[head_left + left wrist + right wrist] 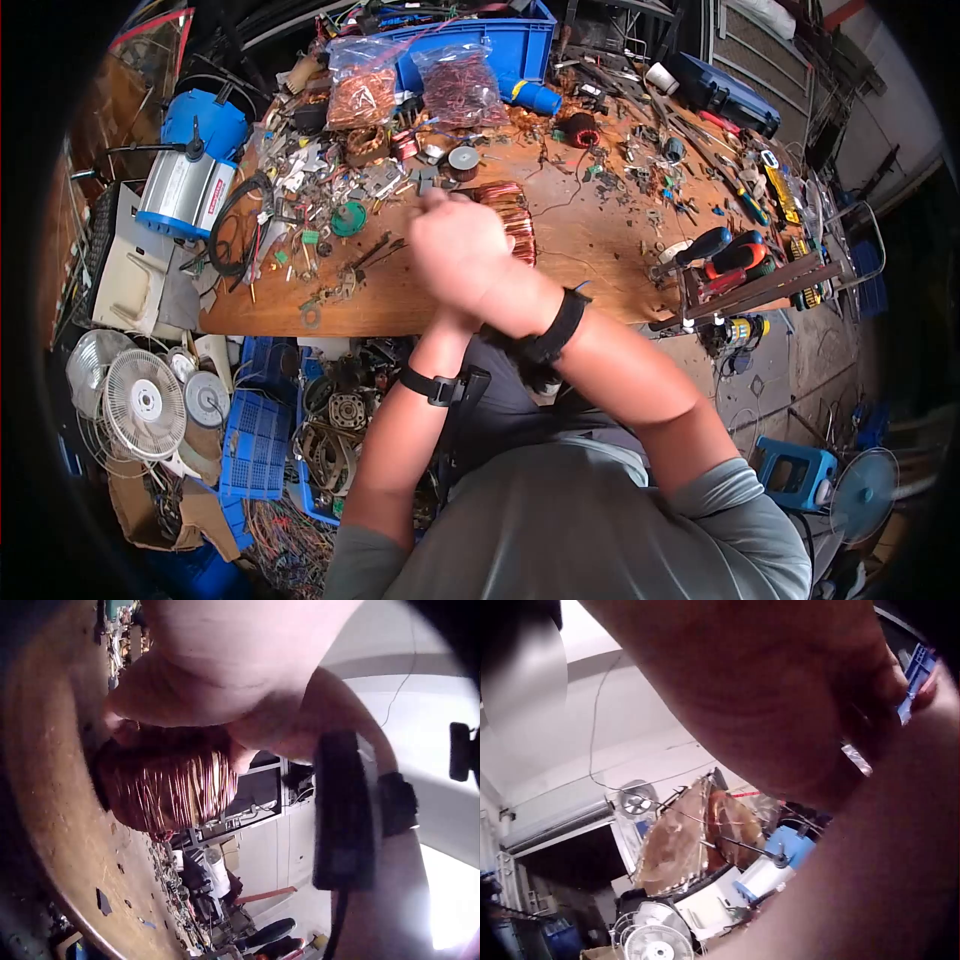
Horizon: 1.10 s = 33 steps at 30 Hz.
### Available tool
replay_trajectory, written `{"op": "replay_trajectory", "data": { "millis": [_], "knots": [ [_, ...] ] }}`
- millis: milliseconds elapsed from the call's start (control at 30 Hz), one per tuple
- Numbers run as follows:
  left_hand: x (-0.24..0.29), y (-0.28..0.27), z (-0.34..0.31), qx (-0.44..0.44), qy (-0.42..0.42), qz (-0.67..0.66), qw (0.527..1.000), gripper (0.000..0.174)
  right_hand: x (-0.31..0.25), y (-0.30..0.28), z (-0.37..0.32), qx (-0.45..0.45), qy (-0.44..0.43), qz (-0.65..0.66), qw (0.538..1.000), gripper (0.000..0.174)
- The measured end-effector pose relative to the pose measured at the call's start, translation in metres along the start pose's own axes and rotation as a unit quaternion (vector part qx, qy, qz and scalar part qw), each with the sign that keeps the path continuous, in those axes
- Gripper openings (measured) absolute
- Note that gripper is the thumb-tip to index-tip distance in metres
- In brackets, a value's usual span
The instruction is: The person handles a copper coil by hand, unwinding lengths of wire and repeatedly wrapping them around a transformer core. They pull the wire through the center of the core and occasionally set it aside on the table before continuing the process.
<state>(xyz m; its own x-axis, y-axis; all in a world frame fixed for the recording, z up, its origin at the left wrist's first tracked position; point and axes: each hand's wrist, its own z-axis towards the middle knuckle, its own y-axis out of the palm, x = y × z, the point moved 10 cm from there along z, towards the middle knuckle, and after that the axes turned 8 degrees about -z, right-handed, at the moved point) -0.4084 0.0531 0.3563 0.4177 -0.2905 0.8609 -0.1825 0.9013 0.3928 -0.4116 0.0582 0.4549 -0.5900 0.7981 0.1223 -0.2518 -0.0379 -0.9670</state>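
A drum-shaped coil wound with copper wire (512, 205) stands on the wooden bench in front of the person. In the left wrist view, the left hand (217, 667) grips the copper coil (169, 791) from above, fingertips over its edges. My forearms cross, and in the head view the right hand (455, 250) lies over the left, hiding most of it. The right hand's fingers are bent close beside the coil; I cannot tell what they hold. Its palm fills the upper part of the right wrist view in shadow.
Scrap and small parts cover the bench (370, 310). Behind lie bags of copper wire (362, 90) and a blue crate (500, 50). A blue-and-silver machine (190, 170) stands left; screwdrivers (705, 245) sit in a rack at right. Fan parts (145, 400) are below left.
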Motion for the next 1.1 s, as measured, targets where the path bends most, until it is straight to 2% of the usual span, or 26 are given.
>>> {"op": "replay_trajectory", "data": {
  "millis": [33, 67, 100, 233, 267, 300, 333, 367, 433, 467, 533, 567, 600, 633, 700, 733, 867, 933, 967, 1000, 1033, 1067, 1100],
  "knots": [
    [-0.051, 0.005, -0.009, 0.008, -0.201, -0.28, 0.939, 0.034, 0.01, 0.013, 0.0, -0.027, -0.004, -0.014, 1.0, 0.018],
    [-0.092, -0.016, -0.004, -0.028, -0.198, -0.19, 0.961, 0.035, 0.018, 0.028, 0.004, -0.085, 0.003, 0.03, 0.996, 0.02],
    [-0.09, -0.012, -0.004, -0.03, -0.199, -0.187, 0.962, 0.035, 0.023, 0.039, 0.007, -0.142, 0.01, 0.073, 0.987, 0.022],
    [-0.067, -0.006, -0.008, -0.003, -0.199, -0.151, 0.968, 0.04, 0.014, 0.027, 0.013, -0.117, -0.01, 0.079, 0.99, 0.021],
    [-0.048, -0.006, -0.008, -0.039, -0.164, 0.038, 0.985, 0.042, 0.0, 0.014, 0.014, -0.091, -0.039, 0.081, 0.992, 0.019],
    [-0.026, 0.002, -0.006, -0.076, -0.123, 0.225, 0.964, 0.044, -0.015, -0.003, 0.015, -0.065, -0.066, 0.084, 0.992, 0.018],
    [-0.017, 0.003, -0.004, -0.013, -0.215, 0.204, 0.955, 0.043, -0.039, -0.022, 0.015, -0.05, -0.122, 0.114, 0.985, 0.015],
    [-0.034, 0.009, -0.002, -0.016, -0.194, -0.005, 0.981, 0.031, -0.065, -0.042, 0.013, -0.036, -0.175, 0.145, 0.973, 0.013],
    [-0.048, 0.006, 0.003, -0.034, -0.159, -0.057, 0.985, 0.03, -0.108, -0.077, 0.003, -0.029, -0.241, 0.226, 0.943, 0.012],
    [-0.046, 0.006, 0.002, -0.032, -0.169, -0.054, 0.984, 0.028, -0.11, -0.075, 0.002, -0.027, -0.238, 0.229, 0.943, 0.012],
    [-0.047, 0.004, 0.002, -0.035, -0.174, -0.05, 0.983, 0.028, -0.099, -0.105, -0.001, 0.105, -0.222, 0.275, 0.93, 0.014],
    [-0.047, 0.004, 0.002, -0.037, -0.177, -0.051, 0.982, 0.028, -0.081, -0.086, 0.002, 0.05, -0.181, 0.25, 0.95, 0.018],
    [-0.037, 0.01, -0.002, -0.048, -0.2, -0.023, 0.978, 0.032, -0.06, -0.056, 0.015, 0.042, -0.086, 0.188, 0.977, 0.018],
    [-0.049, -0.02, -0.003, 0.011, -0.185, 0.188, 0.965, 0.033, -0.043, -0.037, 0.014, -0.029, -0.089, 0.147, 0.985, 0.021],
    [-0.045, 0.008, -0.009, -0.075, -0.138, -0.061, 0.986, 0.031, 0.002, -0.001, 0.002, -0.143, -0.077, 0.068, 0.984, 0.025],
    [-0.074, -0.003, -0.011, 0.017, -0.223, -0.211, 0.951, 0.029, 0.018, 0.014, 0.0, -0.168, -0.049, 0.061, 0.983, 0.023],
    [-0.098, -0.018, -0.008, 0.015, -0.199, -0.162, 0.966, 0.03, 0.033, 0.033, 0.009, -0.181, -0.02, 0.077, 0.98, 0.023],
    [-0.092, -0.024, -0.001, 0.014, -0.177, -0.126, 0.976, 0.031, 0.022, 0.019, 0.017, -0.123, -0.06, 0.088, 0.987, 0.023],
    [-0.089, -0.025, -0.003, 0.009, -0.176, -0.125, 0.976, 0.031, 0.02, 0.012, 0.02, -0.095, -0.049, 0.127, 0.986, 0.023],
    [-0.087, -0.018, -0.013, -0.013, -0.217, -0.165, 0.962, 0.032, 0.012, 0.002, 0.024, -0.068, -0.057, 0.158, 0.983, 0.021],
    [-0.087, -0.01, -0.019, -0.039, -0.259, -0.203, 0.944, 0.033, 0.008, -0.012, 0.03, 0.011, -0.048, 0.205, 0.978, 0.014],
    [-0.173, -0.052, -0.012, -0.125, -0.306, -0.19, 0.924, 0.045, 0.008, -0.029, 0.036, 0.035, -0.034, 0.274, 0.961, 0.013],
    [-0.142, -0.025, -0.003, -0.36, -0.158, -0.036, 0.919, 0.044, 0.014, -0.039, 0.052, 0.096, -0.004, 0.372, 0.923, 0.014]
  ]
}}
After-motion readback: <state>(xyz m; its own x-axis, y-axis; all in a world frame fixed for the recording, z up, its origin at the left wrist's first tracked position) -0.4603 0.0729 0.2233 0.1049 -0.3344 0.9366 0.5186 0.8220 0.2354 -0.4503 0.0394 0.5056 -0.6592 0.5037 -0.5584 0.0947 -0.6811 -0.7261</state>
